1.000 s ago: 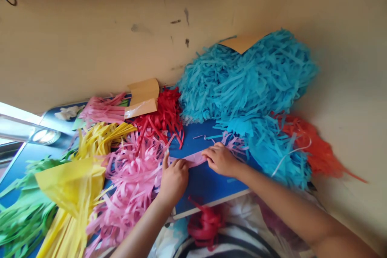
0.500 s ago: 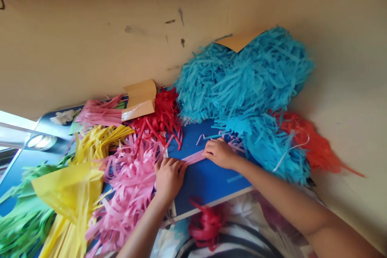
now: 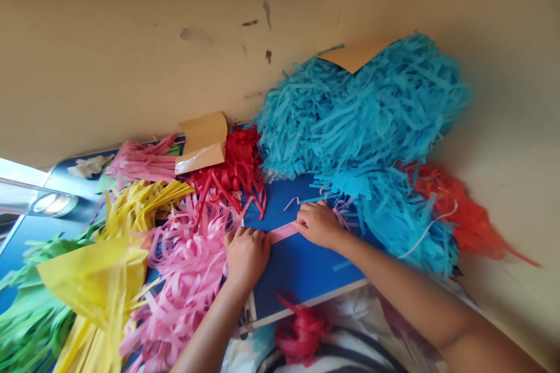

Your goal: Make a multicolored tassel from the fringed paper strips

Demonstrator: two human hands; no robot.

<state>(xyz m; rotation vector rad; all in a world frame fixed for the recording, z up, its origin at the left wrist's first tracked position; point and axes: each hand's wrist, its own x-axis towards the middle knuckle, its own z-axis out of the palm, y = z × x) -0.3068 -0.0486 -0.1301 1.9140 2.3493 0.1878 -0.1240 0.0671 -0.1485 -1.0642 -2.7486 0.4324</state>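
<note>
A pink paper strip point(image 3: 283, 232) stretches between my two hands, just over the blue tabletop point(image 3: 301, 277). My left hand point(image 3: 248, 252) is closed on its left end, beside a heap of curled pink paper strips point(image 3: 188, 262). The strip's right end is pinched in the fingers of my right hand point(image 3: 318, 224). Thin pink and blue scraps point(image 3: 343, 210) lie just beyond that hand. Close to my body, below the table's front edge, is a bunch of red strips point(image 3: 300, 329), somewhat blurred.
A large pile of blue shredded paper point(image 3: 363, 111) rests against the wall, with orange-red paper point(image 3: 464, 210) to its right. On the left lie yellow paper point(image 3: 100, 280), green strips point(image 3: 35, 303), red fringe point(image 3: 238, 160) and a folded tan envelope point(image 3: 203, 137).
My hands stay on the pink strip in nearly the same pose. The camera view has shifted slightly, and the shelf edge at the top has nearly left the picture.
</note>
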